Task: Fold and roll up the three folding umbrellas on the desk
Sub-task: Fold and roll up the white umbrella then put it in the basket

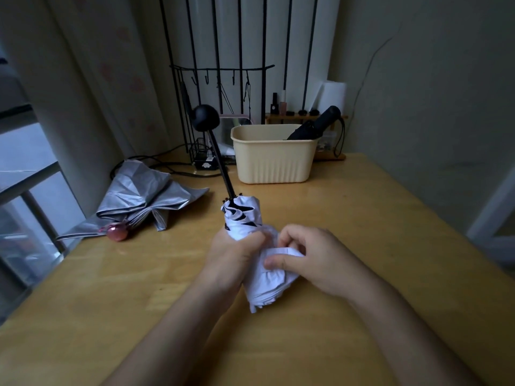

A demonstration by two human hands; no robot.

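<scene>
Both forearms enter from the lower edge, bare, converging toward centre frame. Left hand [234, 254] — fingers curled into a closed fist grip around the white umbrella [250, 232], knuckles turned away from the camera, wrist roughly straight. Right hand [309, 257] sits just beside it, back of hand up, fingers bent inward; thumb and index pinch the strap [281, 250] against the bundle — the other fingers are tucked and partly hidden.
</scene>
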